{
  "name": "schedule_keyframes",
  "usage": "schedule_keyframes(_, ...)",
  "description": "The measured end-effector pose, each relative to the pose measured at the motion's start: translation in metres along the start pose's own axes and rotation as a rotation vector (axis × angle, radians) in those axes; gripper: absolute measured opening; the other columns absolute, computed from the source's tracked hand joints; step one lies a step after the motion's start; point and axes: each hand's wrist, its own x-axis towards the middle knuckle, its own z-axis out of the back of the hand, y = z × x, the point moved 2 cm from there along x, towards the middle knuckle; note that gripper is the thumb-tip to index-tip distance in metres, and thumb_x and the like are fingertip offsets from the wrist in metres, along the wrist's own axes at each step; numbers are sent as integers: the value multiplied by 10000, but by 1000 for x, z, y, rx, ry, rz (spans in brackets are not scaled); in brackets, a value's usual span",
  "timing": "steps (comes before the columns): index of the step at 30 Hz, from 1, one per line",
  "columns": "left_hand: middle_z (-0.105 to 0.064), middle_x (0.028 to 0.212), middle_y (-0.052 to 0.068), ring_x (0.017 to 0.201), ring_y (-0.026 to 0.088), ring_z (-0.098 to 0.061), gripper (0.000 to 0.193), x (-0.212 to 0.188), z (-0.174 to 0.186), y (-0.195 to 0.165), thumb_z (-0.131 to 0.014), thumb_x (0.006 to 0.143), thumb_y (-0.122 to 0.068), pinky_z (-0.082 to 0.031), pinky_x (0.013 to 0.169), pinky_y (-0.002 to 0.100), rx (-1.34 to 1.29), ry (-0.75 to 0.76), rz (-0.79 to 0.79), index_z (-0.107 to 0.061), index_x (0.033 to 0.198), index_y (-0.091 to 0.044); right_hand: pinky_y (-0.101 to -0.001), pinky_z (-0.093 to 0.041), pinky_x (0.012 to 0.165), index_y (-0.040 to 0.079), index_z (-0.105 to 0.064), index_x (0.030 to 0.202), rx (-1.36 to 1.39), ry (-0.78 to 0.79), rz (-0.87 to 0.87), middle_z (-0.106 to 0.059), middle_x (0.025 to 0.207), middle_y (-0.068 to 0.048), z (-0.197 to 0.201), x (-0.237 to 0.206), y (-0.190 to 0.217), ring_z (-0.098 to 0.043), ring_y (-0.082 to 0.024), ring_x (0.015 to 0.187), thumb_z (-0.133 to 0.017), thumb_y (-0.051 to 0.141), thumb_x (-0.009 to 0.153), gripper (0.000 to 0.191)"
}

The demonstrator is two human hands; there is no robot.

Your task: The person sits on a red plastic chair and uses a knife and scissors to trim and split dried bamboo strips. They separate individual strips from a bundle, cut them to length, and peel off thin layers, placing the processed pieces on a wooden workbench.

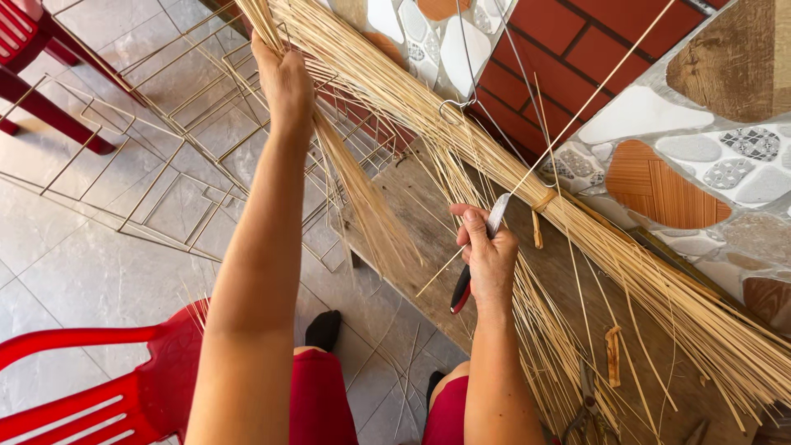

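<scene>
overhead, left hand (284, 82) clenches a thin bundle of pale, stiff reeds (362, 189); right hand (488, 259) grips a flat-bladed knife (474, 264) against one strand.

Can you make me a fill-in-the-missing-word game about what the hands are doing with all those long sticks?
1. The left hand grips a bundle of thin straw-coloured ____.
2. The right hand holds a knife whose handle is black and ____.
3. The plastic chair at the lower left is ____.
4. The wire frames lie on the tiled ____.

Missing words: sticks; red; red; floor
</scene>
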Motion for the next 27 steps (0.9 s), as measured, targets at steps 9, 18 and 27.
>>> schedule_keyframes(9, -191, 1612, 309, 1397, 453, -350, 808, -6, -17, 75, -568, 936, -165, -395, 1124, 477, 1092, 223, 33, -103, 1539, 104, -170, -259, 432, 5, -758, 1057, 53, -35, -43, -563, 673, 39, -21, 18, -16, -388, -10, 524, -640, 240, 1009, 266)
schedule_keyframes(18, -509, 1512, 133, 1394, 356, -531, 413, -96, 104, 84, -697, 1024, -103, -471, 1161, 427, 448, 45, -330, -595, 1421, -156, -183, -272, 425, 18, -709, 1079, 137, -47, -70, -562, 709, 20, -16, 30, -29, -411, -30, 516, -672, 218, 1031, 209)
schedule_keyframes(27, -380, 1640, 201, 1536, 429, -334, 486, -266, 440, 92, -742, 971, -69, -300, 1267, 573, 1390, -284, -255, -603, 1436, -85, -226, -278, 428, -1, -711, 1089, 11, -2, 21, -563, 719, -4, -8, 12, -33, -383, -69, 487, -663, 188, 1095, 195)
